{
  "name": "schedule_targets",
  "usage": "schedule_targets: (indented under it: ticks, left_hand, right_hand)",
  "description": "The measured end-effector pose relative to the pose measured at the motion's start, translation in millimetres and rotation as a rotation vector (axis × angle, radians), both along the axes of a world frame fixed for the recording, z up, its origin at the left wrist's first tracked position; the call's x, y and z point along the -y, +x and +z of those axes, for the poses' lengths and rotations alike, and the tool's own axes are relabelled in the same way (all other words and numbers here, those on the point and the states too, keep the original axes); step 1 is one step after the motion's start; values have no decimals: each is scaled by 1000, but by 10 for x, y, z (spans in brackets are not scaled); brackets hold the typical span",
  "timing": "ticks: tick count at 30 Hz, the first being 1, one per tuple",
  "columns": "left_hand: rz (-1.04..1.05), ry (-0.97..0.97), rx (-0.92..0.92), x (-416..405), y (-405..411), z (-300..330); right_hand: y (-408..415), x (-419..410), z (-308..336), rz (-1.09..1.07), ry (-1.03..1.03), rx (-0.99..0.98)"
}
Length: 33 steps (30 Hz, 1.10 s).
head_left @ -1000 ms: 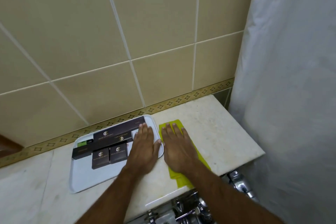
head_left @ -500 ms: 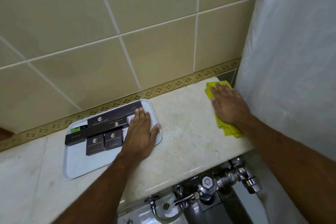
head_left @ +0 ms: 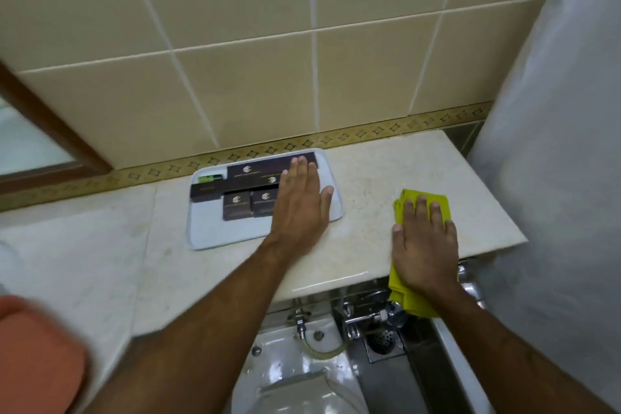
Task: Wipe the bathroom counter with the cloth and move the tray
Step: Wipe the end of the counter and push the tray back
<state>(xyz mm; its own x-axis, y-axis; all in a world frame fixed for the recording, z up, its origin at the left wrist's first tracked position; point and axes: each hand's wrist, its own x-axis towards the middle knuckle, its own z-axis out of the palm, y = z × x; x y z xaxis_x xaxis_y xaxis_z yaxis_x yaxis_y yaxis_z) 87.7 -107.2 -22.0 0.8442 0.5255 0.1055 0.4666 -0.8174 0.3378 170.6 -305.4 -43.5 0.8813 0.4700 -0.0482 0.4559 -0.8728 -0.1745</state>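
Both hands flat on the desk (head_left: 366,178).
The left hand (head_left: 300,203) lies open on the tray (head_left: 215,232) by the wall; the right hand (head_left: 424,247) presses the cloth (head_left: 424,194) at the front edge.

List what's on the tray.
On the white tray: dark boxes with gold logos, a small green item at the back left, and the left hand resting flat across the right part. Anything under the hand is hidden.
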Motion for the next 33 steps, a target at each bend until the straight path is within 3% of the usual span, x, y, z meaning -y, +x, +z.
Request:
schedule_targets:
  ticks: [4, 10, 13, 19, 25, 33]
  left_hand:
    - [205, -10, 69, -335, -962, 149]
    - [660, -34, -28, -1008, -2976, 121]
    - [710, -58, -52, -1079, -3480, 39]
    - [686, -88, -68, -1139, -3667, -184]
    - [663, -44, -18, -1247, -3734, -304]
    - [655, -8, -46, -1221, -3743, -363]
  right_hand:
    - [-602, -300, -36, 37, 46, -35]
    - [-1639, -966, -6, 197, 103, -43]
    - [-2212, -1416, -29, 341, 109, -80]
    - [-3168, -2347, -62, 625, 168, -87]
    - [-3064, -2730, -140, 894, 84, -11]
    - [-2948, -2993, -100, 1035, 50, -65]
